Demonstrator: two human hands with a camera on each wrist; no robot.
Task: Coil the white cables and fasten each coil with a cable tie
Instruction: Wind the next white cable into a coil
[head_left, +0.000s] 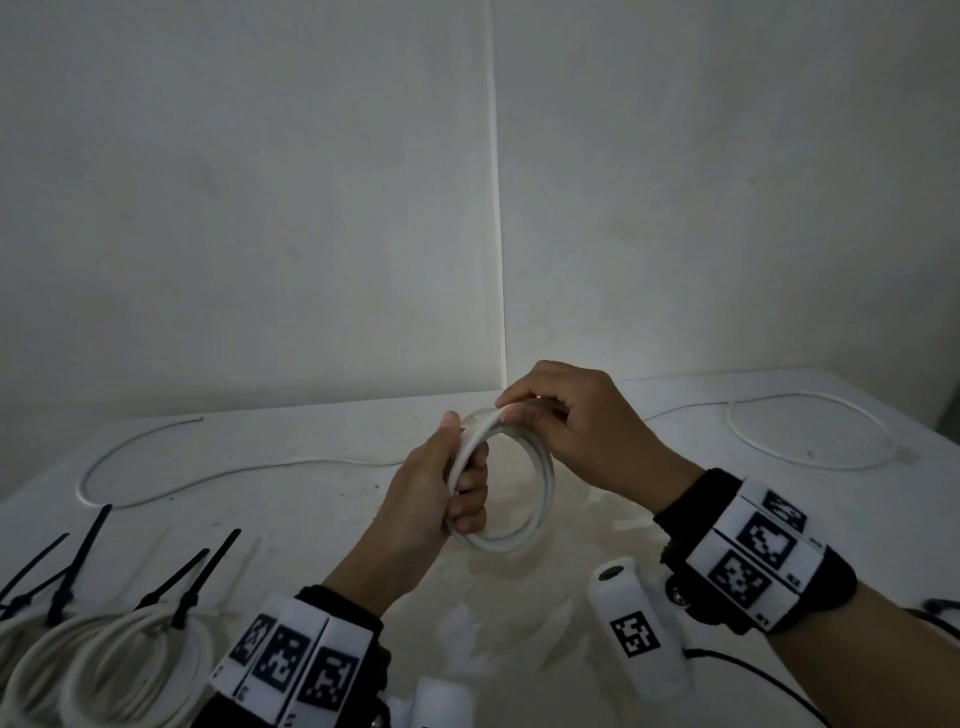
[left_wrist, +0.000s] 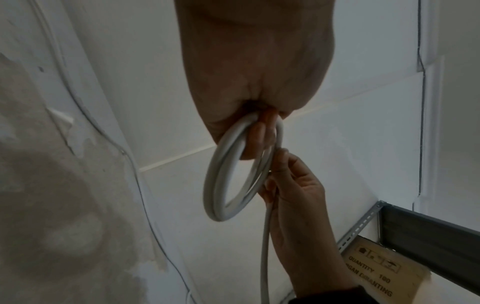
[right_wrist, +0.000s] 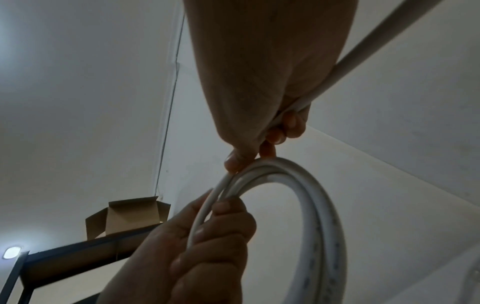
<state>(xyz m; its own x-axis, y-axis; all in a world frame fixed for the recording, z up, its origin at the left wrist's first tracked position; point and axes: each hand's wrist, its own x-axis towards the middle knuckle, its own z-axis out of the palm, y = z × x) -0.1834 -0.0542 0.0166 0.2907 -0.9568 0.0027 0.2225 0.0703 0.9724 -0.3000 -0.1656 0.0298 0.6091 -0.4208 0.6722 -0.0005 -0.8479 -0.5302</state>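
Both hands, left hand (head_left: 423, 496) and right hand (head_left: 582, 415), grip one white coil (head_left: 519, 540), whose loose tail (left_wrist: 267, 242) only the left wrist view shows hanging down.

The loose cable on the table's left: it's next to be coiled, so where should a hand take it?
Take the loose cable at its free far end, coming from above: it lies flat and thin, and the rest snakes back in a curve towards the hands, so coiling from there avoids tangles.
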